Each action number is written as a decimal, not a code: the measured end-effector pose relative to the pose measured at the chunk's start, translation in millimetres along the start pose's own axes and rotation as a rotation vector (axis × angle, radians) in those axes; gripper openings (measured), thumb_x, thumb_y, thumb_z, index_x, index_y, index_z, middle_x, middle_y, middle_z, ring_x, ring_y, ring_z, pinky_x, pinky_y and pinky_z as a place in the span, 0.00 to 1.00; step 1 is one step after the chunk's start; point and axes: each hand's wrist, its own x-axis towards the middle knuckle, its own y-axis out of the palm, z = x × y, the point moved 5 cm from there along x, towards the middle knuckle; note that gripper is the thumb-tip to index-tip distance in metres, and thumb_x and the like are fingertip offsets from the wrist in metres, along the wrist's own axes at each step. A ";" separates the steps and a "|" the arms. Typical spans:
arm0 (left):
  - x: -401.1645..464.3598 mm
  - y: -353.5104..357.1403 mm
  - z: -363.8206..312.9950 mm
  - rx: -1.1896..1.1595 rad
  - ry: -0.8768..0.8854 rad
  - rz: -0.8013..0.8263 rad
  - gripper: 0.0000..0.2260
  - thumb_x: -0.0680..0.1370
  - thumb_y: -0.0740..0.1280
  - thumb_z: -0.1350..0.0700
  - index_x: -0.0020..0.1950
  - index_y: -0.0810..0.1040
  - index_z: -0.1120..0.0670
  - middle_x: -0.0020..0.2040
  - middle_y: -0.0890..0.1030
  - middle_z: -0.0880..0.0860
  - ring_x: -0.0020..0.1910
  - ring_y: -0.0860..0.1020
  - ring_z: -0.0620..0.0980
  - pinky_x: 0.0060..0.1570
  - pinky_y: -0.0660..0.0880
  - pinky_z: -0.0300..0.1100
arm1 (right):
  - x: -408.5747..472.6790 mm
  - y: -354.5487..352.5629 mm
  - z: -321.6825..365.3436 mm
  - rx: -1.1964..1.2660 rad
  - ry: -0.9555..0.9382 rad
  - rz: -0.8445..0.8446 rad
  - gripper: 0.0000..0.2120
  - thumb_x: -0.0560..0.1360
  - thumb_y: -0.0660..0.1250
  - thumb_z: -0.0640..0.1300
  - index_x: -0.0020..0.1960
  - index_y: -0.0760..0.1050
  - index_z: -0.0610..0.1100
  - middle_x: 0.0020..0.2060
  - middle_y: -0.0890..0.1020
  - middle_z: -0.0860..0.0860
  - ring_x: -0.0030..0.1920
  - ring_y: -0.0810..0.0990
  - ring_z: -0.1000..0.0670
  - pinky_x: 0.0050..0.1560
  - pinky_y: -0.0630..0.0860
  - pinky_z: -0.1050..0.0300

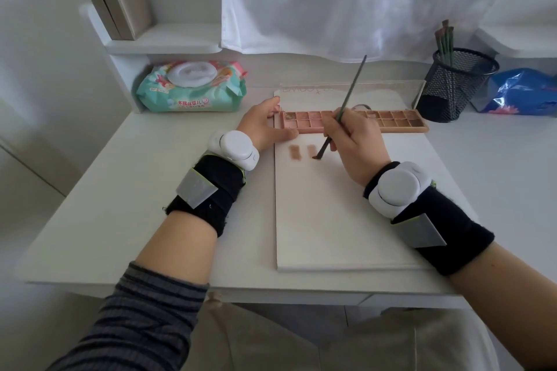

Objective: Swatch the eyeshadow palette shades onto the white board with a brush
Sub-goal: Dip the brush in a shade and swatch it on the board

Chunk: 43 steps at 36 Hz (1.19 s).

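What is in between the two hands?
In the head view, the palette's near-left corner and bare white board lie between left hand and right hand.

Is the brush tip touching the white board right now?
Yes, the brush tip rests on the white board beside two swatches.

Soft daylight, pretty washed out, fisheye warp at the edges

Light comes through the white curtain point(346, 0) at the top of the frame, so everything's bright and flat with only faint shadows under the hands on the white board point(331, 220). The whites almost blow out, low contrast overall. Straight desk point(120, 205) edges bow outward toward the corners, and the bottom of the frame goes soft and smeary. The centre stays reasonably sharp.
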 end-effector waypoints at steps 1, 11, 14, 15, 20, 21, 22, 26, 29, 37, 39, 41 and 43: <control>1.2 -0.4 1.6 -0.001 -0.004 -0.008 0.37 0.68 0.76 0.54 0.72 0.64 0.58 0.64 0.73 0.54 0.63 0.72 0.49 0.63 0.64 0.35 | 0.3 -1.3 -0.3 0.006 0.005 -0.018 0.12 0.78 0.59 0.45 0.38 0.71 0.42 0.26 0.73 0.53 0.31 0.72 0.54 0.38 0.68 0.58; 4.1 -0.6 4.7 0.005 -0.001 -0.021 0.35 0.69 0.75 0.56 0.73 0.64 0.58 0.66 0.72 0.56 0.65 0.71 0.51 0.61 0.64 0.34 | 1.2 1.1 0.0 -0.020 0.004 0.020 0.12 0.79 0.59 0.44 0.39 0.72 0.39 0.28 0.73 0.52 0.34 0.71 0.48 0.39 0.67 0.54; 4.0 -0.4 5.0 -0.008 -0.005 -0.018 0.36 0.70 0.74 0.57 0.74 0.61 0.59 0.67 0.71 0.56 0.66 0.70 0.51 0.61 0.63 0.34 | 0.5 0.7 1.0 -0.017 -0.005 0.022 0.14 0.76 0.56 0.48 0.36 0.70 0.42 0.26 0.72 0.54 0.33 0.71 0.48 0.39 0.68 0.53; 3.9 0.1 5.0 -0.010 -0.004 -0.017 0.36 0.70 0.74 0.58 0.74 0.60 0.59 0.67 0.71 0.56 0.66 0.70 0.51 0.61 0.62 0.33 | 0.2 0.2 0.8 -0.016 -0.004 0.015 0.14 0.76 0.57 0.48 0.36 0.70 0.42 0.26 0.72 0.54 0.32 0.71 0.50 0.38 0.67 0.54; 4.4 0.5 5.4 -0.015 -0.003 -0.021 0.36 0.70 0.75 0.57 0.74 0.61 0.59 0.67 0.72 0.55 0.66 0.70 0.50 0.61 0.63 0.33 | 0.9 -0.8 -0.4 0.012 0.018 -0.015 0.09 0.79 0.59 0.42 0.42 0.73 0.42 0.29 0.75 0.52 0.35 0.75 0.50 0.41 0.70 0.56; 4.4 0.3 5.5 -0.018 -0.002 -0.021 0.36 0.70 0.75 0.57 0.74 0.61 0.59 0.67 0.72 0.55 0.66 0.70 0.50 0.61 0.63 0.33 | 1.3 0.5 -0.3 0.012 0.019 -0.002 0.09 0.79 0.59 0.42 0.43 0.73 0.41 0.30 0.75 0.52 0.37 0.76 0.47 0.42 0.70 0.55; 3.9 0.3 5.2 -0.019 0.000 -0.025 0.36 0.70 0.75 0.57 0.74 0.61 0.59 0.66 0.72 0.55 0.66 0.70 0.50 0.61 0.63 0.33 | 1.5 1.7 -0.4 0.008 0.021 0.013 0.09 0.79 0.59 0.42 0.44 0.74 0.40 0.30 0.75 0.52 0.38 0.76 0.45 0.43 0.71 0.54; 4.5 0.5 6.8 -0.021 -0.002 -0.016 0.36 0.70 0.75 0.57 0.73 0.62 0.59 0.64 0.72 0.53 0.64 0.71 0.48 0.61 0.63 0.34 | 0.8 2.2 0.1 0.005 0.040 0.044 0.10 0.79 0.59 0.43 0.40 0.72 0.43 0.28 0.74 0.52 0.34 0.73 0.51 0.40 0.68 0.55; 5.8 0.7 8.1 -0.020 0.001 0.005 0.36 0.68 0.76 0.55 0.72 0.65 0.58 0.64 0.73 0.55 0.64 0.71 0.50 0.63 0.64 0.35 | -0.1 1.1 1.0 0.027 0.032 0.033 0.13 0.78 0.59 0.44 0.35 0.69 0.46 0.26 0.73 0.53 0.32 0.72 0.51 0.41 0.69 0.53; 2.3 0.0 3.2 -0.017 -0.001 0.017 0.43 0.61 0.77 0.46 0.72 0.65 0.58 0.64 0.74 0.55 0.64 0.72 0.49 0.63 0.65 0.35 | 2.3 0.6 -1.6 0.057 0.030 -0.007 0.08 0.79 0.59 0.42 0.42 0.72 0.46 0.30 0.75 0.54 0.35 0.75 0.52 0.45 0.73 0.50; 2.5 -0.1 3.8 -0.013 0.008 0.010 0.45 0.59 0.77 0.44 0.72 0.66 0.57 0.64 0.74 0.55 0.63 0.72 0.49 0.63 0.65 0.35 | 2.4 3.2 -2.9 0.033 0.035 0.027 0.08 0.79 0.59 0.43 0.42 0.72 0.46 0.30 0.76 0.53 0.37 0.76 0.49 0.46 0.74 0.47; 1.4 0.2 1.9 -0.009 0.018 0.017 0.47 0.56 0.74 0.40 0.71 0.67 0.57 0.63 0.75 0.54 0.63 0.72 0.49 0.65 0.65 0.37 | 2.1 3.8 -2.6 0.034 0.037 0.046 0.09 0.79 0.59 0.43 0.41 0.72 0.45 0.30 0.76 0.52 0.37 0.76 0.48 0.44 0.74 0.50; 1.4 -0.1 3.8 -0.010 -0.003 0.022 0.43 0.60 0.77 0.47 0.72 0.66 0.58 0.64 0.74 0.55 0.64 0.72 0.49 0.64 0.64 0.36 | 1.4 3.7 -1.7 0.041 0.042 0.054 0.11 0.80 0.59 0.43 0.38 0.71 0.46 0.29 0.75 0.51 0.34 0.74 0.51 0.42 0.71 0.55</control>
